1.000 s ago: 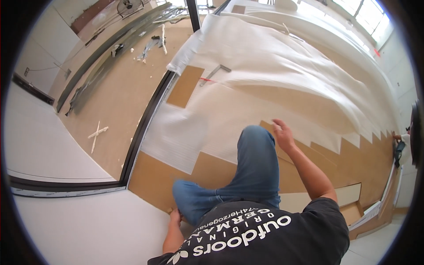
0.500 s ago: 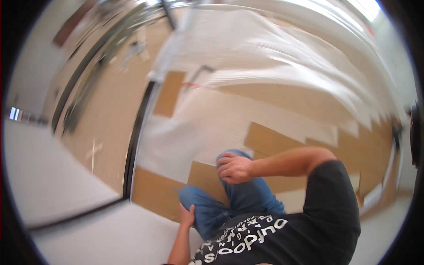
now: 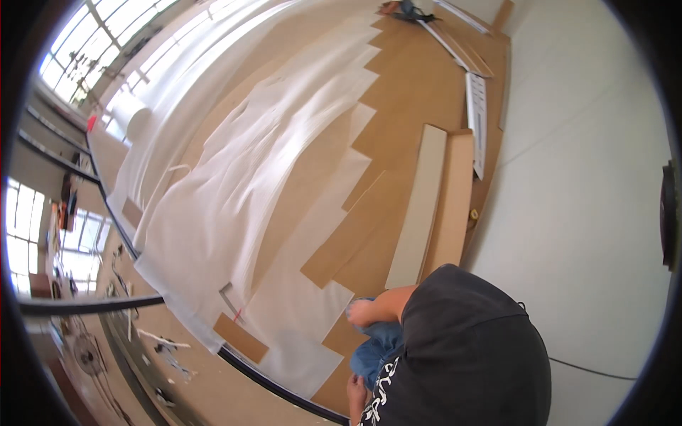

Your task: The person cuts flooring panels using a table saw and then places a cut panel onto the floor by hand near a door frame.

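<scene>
My right hand (image 3: 361, 312) rests on my bent right knee in blue jeans (image 3: 386, 334), its fingers laid over the knee and holding nothing. Beside my other knee is my left hand (image 3: 356, 389), fingers loosely bent, with no object visible in it. Brown floor planks (image 3: 339, 335) lie around my legs, their ends stepped. White sheet underlay (image 3: 298, 312) spreads over the floor just beyond my knees. On it lie a grey angled metal bar (image 3: 228, 299) with a red part near one end and a short brown plank piece (image 3: 241, 339).
An open long cardboard box (image 3: 451, 206) and a pale plank (image 3: 418, 206) lie to my right. White strips (image 3: 476, 117) lie farther along the pale wall (image 3: 582, 177). A dark frame rail (image 3: 277, 387) edges the floor at left. A white roll (image 3: 131, 113) stands far left.
My view has swung to the right, bringing the box, wall and stepped plank rows into sight. My hands stay at my knees, and the metal bar and short plank now appear lower left.
</scene>
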Demonstrator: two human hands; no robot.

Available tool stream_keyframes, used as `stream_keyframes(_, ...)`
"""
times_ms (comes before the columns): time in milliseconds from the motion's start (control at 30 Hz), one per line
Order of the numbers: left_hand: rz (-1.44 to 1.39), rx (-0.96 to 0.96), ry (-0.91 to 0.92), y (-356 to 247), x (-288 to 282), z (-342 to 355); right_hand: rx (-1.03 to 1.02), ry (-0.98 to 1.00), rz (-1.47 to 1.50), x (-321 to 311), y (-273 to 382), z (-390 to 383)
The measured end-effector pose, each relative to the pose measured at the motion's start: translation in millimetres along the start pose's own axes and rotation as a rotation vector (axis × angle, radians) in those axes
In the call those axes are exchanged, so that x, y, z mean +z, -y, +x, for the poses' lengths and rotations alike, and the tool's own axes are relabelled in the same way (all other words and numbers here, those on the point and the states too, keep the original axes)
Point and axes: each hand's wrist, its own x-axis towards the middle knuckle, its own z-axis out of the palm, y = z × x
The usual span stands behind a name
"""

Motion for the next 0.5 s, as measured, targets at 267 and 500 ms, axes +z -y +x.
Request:
stream_keyframes(267,-0.409,-0.023,-0.301,-62,-150,-37,0.565,0.249,0.300,-72,-86,-147)
stream_keyframes(500,-0.549,-0.089,-0.575,-16,-152,-134,0.503,0.074,0.205,-63,-91,-194)
